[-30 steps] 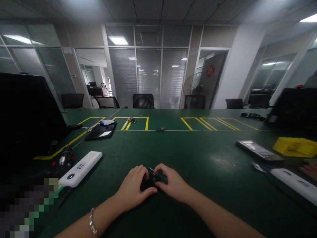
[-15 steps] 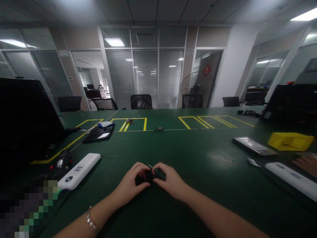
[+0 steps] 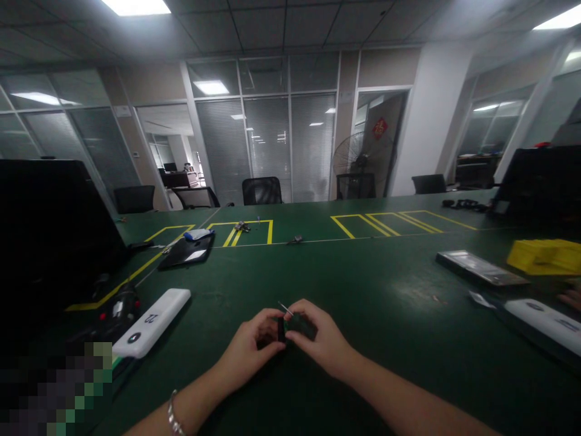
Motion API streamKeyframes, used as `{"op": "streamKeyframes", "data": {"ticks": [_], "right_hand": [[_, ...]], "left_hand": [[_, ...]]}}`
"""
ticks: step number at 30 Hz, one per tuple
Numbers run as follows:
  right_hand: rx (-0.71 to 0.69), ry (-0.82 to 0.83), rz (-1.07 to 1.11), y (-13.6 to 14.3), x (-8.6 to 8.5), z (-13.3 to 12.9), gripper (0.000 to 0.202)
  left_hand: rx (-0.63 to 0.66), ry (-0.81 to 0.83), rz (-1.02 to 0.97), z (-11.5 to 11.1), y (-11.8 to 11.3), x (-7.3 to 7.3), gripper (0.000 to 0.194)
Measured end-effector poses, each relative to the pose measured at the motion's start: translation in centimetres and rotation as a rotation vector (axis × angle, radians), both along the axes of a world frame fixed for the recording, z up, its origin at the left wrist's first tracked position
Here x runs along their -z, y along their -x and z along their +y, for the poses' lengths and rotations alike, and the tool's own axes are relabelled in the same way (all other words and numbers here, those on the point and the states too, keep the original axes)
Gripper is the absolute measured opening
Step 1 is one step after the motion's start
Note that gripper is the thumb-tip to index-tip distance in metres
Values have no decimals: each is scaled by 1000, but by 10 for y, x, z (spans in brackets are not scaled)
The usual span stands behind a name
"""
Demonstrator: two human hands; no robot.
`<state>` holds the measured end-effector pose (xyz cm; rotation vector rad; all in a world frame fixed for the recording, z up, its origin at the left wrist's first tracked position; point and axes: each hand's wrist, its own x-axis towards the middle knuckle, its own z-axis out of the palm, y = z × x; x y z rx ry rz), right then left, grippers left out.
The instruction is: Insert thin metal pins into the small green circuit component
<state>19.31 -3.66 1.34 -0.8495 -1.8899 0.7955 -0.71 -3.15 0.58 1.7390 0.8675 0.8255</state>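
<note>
In the head view, we work at a green table (image 3: 363,278), and we place things by the white slab marked 22 (image 3: 153,323). To the right of that slab, and well apart from it, our two hands come together just above or on the tabletop; we cannot tell which. Our left hand (image 3: 249,346) curls its fingers and thumb about a small dark piece (image 3: 281,330), pinching it by its ends. Our right hand (image 3: 324,339) bends in from the piece's other side, its index finger and thumb gripping a thin metal rod (image 3: 285,307) that slants up and toward the slab. A speck of bright green shows between the fingertips, too small to make out. A silver bracelet (image 3: 173,415) circles our left wrist, nearer us than the slab.

Just left of the slab lies a black device with red spots (image 3: 118,307). Beyond the slab is a flat black case (image 3: 186,254), with a blue-and-white item (image 3: 198,234) on top. Farther beyond and to its right sits a small cluster of metal parts (image 3: 242,227). Far right of the slab are a silver-topped box (image 3: 479,267), a yellow bin (image 3: 542,257) and a second white slab (image 3: 542,324).
</note>
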Motion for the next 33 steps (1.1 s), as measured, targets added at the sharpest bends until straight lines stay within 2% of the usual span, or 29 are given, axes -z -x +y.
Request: {"op": "streamKeyframes", "data": {"ticks": [7,14,18,24,33], "right_hand": [[-60,-66,-30,1,-2,-2,22],[-54,-85,-49,2,-1,-2,22],[-57,-100,-36,3,-1,-1,25],[-82,-114,-20,5,2,-1,24],[-97,-118,-19,5,3,-1,26]], "left_hand": [[-5,-35,-7,1,2,5,38],[4,-47,-16,-1,1,1,35],[19,-16,-95,-1,-1,2,35],[43,110,-244,0,-5,2,20],[-7,123,-261,-1,-9,0,17]]}}
